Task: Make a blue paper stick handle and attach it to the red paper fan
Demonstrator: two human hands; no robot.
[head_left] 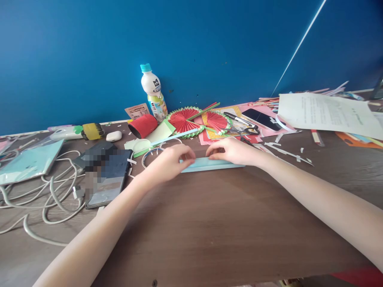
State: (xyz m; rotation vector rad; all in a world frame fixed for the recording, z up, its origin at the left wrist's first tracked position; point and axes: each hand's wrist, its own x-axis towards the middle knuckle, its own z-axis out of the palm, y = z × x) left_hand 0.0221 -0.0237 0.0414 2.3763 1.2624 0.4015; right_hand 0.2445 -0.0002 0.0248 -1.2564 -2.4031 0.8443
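A narrow folded strip of light blue paper lies flat on the brown table. My left hand presses its left end, fingers curled and pinching the strip's edge. On the upper edge near the middle rests my right hand, fingers bent down and pressing the paper. Both forearms reach in from the near edge.
Behind the hands lie red-and-green pleated paper fans, scissors, a phone, a drink bottle, a red roll and paper scraps. White printed sheets sit at the right. Left: tablet, white cables, earbuds case.
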